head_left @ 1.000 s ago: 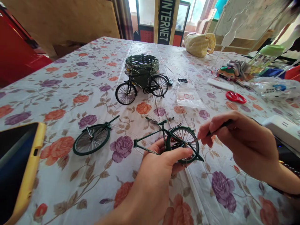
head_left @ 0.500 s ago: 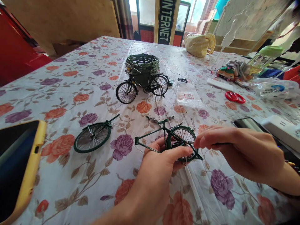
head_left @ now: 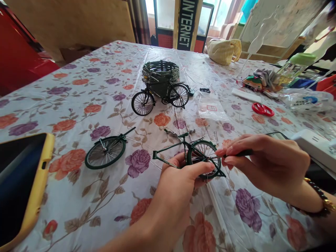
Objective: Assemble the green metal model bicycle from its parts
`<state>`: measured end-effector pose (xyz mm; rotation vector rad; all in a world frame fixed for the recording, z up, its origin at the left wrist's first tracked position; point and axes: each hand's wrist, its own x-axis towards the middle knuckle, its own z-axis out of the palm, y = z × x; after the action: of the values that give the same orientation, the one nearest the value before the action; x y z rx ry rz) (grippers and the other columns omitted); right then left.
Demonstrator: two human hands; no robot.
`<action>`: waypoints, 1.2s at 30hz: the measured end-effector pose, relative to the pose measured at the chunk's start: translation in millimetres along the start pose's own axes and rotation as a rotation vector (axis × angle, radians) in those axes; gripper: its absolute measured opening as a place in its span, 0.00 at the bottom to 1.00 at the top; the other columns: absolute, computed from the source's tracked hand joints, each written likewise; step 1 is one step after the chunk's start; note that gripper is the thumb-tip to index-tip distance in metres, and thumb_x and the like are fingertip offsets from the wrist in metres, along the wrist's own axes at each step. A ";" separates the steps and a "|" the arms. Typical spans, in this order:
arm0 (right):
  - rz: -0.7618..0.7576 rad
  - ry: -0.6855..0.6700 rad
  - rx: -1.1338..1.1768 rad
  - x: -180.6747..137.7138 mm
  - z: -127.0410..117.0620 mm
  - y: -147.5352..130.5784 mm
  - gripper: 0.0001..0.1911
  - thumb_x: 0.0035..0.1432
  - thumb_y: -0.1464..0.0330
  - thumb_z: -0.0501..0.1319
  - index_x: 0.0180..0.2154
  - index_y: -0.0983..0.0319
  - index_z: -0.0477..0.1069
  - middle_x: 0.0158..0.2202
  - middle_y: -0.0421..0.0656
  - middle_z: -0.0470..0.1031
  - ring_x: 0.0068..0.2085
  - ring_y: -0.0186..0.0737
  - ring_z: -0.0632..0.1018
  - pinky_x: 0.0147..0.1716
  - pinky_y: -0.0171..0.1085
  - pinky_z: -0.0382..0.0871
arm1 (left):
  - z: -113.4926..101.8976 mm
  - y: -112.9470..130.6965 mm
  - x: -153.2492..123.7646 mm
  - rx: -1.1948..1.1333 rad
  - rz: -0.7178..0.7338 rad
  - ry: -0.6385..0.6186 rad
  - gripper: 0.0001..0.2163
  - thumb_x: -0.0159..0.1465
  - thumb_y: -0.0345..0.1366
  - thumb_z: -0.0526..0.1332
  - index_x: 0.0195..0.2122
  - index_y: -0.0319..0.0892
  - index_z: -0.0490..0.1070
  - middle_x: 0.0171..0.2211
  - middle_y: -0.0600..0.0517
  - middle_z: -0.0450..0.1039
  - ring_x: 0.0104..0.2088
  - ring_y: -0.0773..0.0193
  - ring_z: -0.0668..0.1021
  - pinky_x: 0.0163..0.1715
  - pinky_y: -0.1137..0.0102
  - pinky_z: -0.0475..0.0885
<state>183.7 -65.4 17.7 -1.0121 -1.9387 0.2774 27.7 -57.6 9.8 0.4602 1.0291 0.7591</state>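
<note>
The left hand [head_left: 173, 196] is clenched around a green model bicycle frame [head_left: 183, 154], held over the floral-covered desk [head_left: 52, 105]. The right hand's fingers [head_left: 227, 150] pinch a slim black-handled tool [head_left: 243, 153], its tip at the frame's spoked wheel [head_left: 203, 141].

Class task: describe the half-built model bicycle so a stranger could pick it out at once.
On the floral tablecloth, look at the person's left hand. The green model bicycle frame it holds has only one wheel fitted, unlike the complete bicycle by the woven basket.
</note>
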 end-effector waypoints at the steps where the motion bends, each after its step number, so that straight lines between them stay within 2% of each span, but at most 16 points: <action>1: 0.009 0.015 0.003 0.1 0.2 0.2 0.13 0.41 0.79 0.66 0.32 0.61 0.70 0.28 0.39 0.76 0.30 0.37 0.77 0.27 0.34 0.72 | 0.0 -0.3 -0.2 0.000 0.001 -0.001 0.17 0.48 0.26 0.63 0.40 0.38 0.67 0.34 0.47 0.75 0.34 0.63 0.76 0.39 0.68 0.72; 7: 0.063 -0.041 0.196 5.4 2.3 -3.2 0.12 0.43 0.79 0.64 0.31 0.60 0.68 0.31 0.39 0.75 0.32 0.36 0.76 0.26 0.34 0.72 | -0.2 -1.8 -0.4 -0.003 0.012 -0.003 0.16 0.48 0.26 0.63 0.40 0.39 0.68 0.32 0.49 0.76 0.33 0.64 0.76 0.37 0.69 0.72; 9: 0.084 -0.015 0.203 6.1 4.5 -3.8 0.13 0.45 0.79 0.63 0.34 0.60 0.69 0.31 0.39 0.76 0.31 0.35 0.76 0.27 0.33 0.72 | -0.2 -1.4 -1.0 0.005 0.012 0.001 0.16 0.48 0.26 0.63 0.39 0.39 0.68 0.32 0.49 0.76 0.33 0.63 0.76 0.37 0.69 0.72; 13: -0.028 0.031 0.125 4.9 5.0 -1.9 0.22 0.45 0.81 0.62 0.43 0.58 0.69 0.32 0.38 0.77 0.30 0.32 0.76 0.27 0.31 0.73 | -0.6 -0.3 -2.0 0.006 0.008 0.006 0.15 0.47 0.26 0.63 0.38 0.40 0.69 0.32 0.49 0.75 0.33 0.63 0.76 0.36 0.69 0.71; 18: -0.168 -0.078 -0.031 4.6 -6.2 -0.2 0.25 0.49 0.84 0.55 0.48 0.60 0.67 0.39 0.41 0.75 0.37 0.35 0.76 0.31 0.32 0.73 | 0.0 0.8 -1.0 0.011 -0.015 0.047 0.19 0.47 0.26 0.64 0.41 0.40 0.67 0.34 0.49 0.75 0.35 0.62 0.76 0.38 0.68 0.71; 22: -0.158 -0.099 -0.031 7.5 -10.9 -6.7 0.22 0.50 0.83 0.54 0.42 0.56 0.70 0.34 0.38 0.76 0.35 0.36 0.77 0.28 0.34 0.74 | 0.6 0.6 -1.0 0.004 -0.007 0.028 0.18 0.47 0.26 0.63 0.41 0.38 0.67 0.34 0.47 0.75 0.35 0.61 0.76 0.38 0.68 0.71; 26: -0.100 -0.067 -0.117 11.2 -12.3 -15.1 0.13 0.50 0.81 0.57 0.34 0.60 0.72 0.29 0.39 0.77 0.29 0.33 0.77 0.25 0.28 0.73 | 0.7 -0.8 -0.7 0.013 -0.004 0.047 0.20 0.47 0.25 0.63 0.43 0.38 0.66 0.35 0.46 0.75 0.35 0.60 0.77 0.38 0.68 0.71; 29: -0.141 -0.069 -0.185 11.6 -14.5 -16.9 0.10 0.49 0.79 0.60 0.33 0.61 0.73 0.28 0.40 0.77 0.26 0.32 0.77 0.24 0.27 0.73 | 0.6 -1.3 -0.2 0.024 -0.005 0.059 0.20 0.47 0.25 0.63 0.43 0.38 0.66 0.34 0.46 0.75 0.34 0.61 0.76 0.37 0.68 0.71; 36: -0.121 -0.026 -0.216 5.9 -13.6 -15.6 0.08 0.45 0.75 0.64 0.32 0.60 0.72 0.27 0.38 0.77 0.26 0.32 0.77 0.22 0.27 0.72 | 0.3 -0.6 -0.5 0.021 0.005 0.048 0.18 0.46 0.26 0.64 0.40 0.39 0.67 0.34 0.47 0.75 0.34 0.61 0.76 0.36 0.69 0.70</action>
<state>184.7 -73.5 37.6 -1.0275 -2.0768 0.0131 28.0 -58.4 9.9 0.4648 1.0825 0.7676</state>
